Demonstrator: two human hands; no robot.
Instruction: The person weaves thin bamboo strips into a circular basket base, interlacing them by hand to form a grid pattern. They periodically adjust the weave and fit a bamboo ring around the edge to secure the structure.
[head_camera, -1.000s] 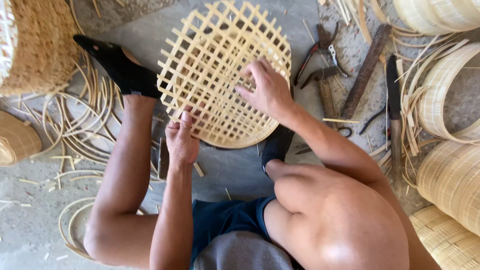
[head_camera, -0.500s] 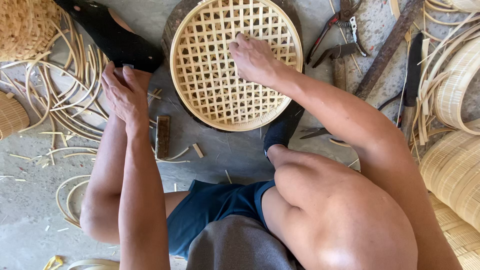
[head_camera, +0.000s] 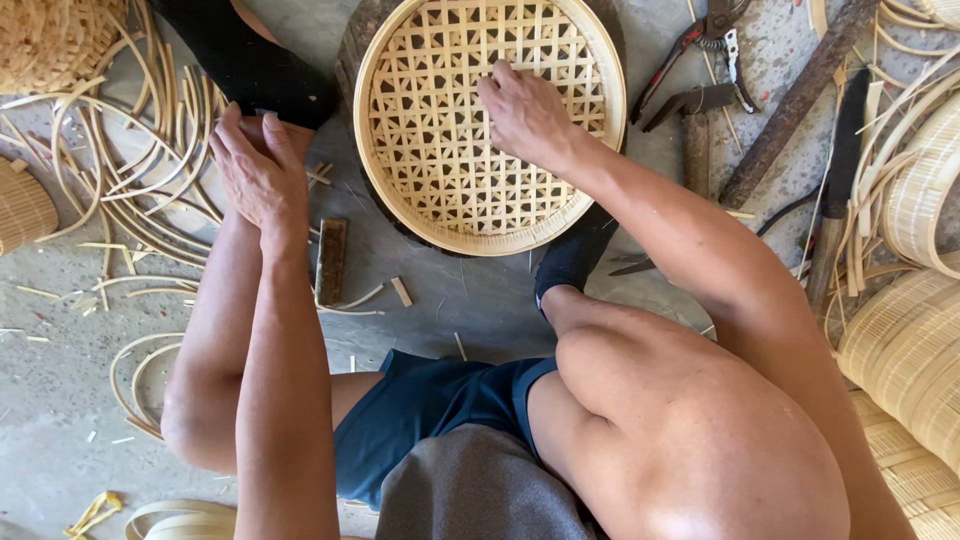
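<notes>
Head view, near to far: one left hand (head_camera: 262, 170) rests flat on the ankle by one black sock (head_camera: 255, 68), fingers together and holding nothing. One right hand (head_camera: 528, 112) presses into one round bamboo tray (head_camera: 400, 190) (latticed, pale-rimmed), fingertips (head_camera: 497, 83) bunched on the weave near its centre. Beyond lies one pair of pliers (head_camera: 700, 40).

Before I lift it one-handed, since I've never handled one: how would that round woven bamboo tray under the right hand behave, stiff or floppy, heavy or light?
The round woven tray is probably light: its lattice is thin strips with open gaps. It likely keeps its shape, since a solid bent rim rings it, though the open weave may flex under the right hand. Lying flat and shallow, it seems unlikely to roll or tip.
</notes>
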